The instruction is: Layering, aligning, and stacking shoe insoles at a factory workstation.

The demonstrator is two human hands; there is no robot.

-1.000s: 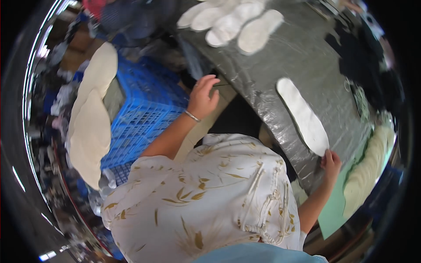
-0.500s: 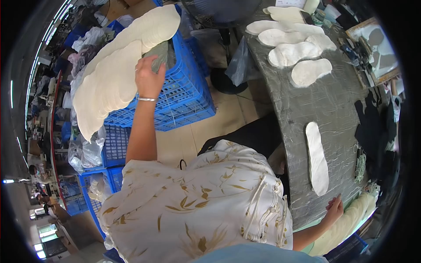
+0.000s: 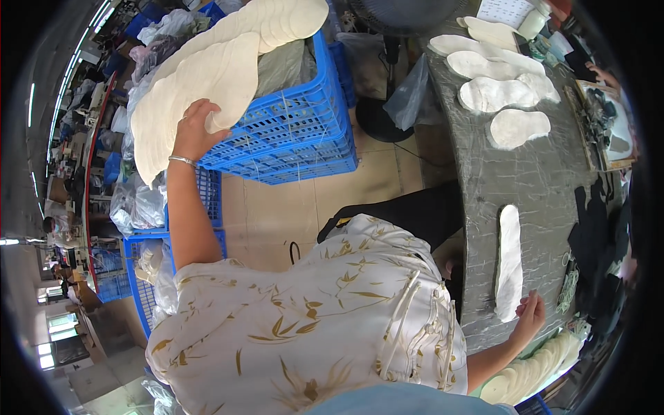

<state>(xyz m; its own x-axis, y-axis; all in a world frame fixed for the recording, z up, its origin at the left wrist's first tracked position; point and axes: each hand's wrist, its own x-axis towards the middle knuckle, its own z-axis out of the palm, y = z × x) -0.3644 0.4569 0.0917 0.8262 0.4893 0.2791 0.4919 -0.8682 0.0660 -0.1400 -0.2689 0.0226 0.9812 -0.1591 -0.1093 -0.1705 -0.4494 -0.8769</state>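
Left hand (image 3: 196, 134) reached insoles (image 3: 214, 72) atop crate (image 3: 297, 117)

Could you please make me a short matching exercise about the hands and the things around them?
Column one:
1. left hand
2. right hand
3. lone white insole
4. bracelet

Column two:
A. silver-coloured, worn at a wrist
B. lying on the dark grey tabletop, apart from the group at the far end
C. at the cream insoles on top of the blue crate
D. next to the near end of an insole, fingers curled

Right pairs: 1-C, 2-D, 3-B, 4-A
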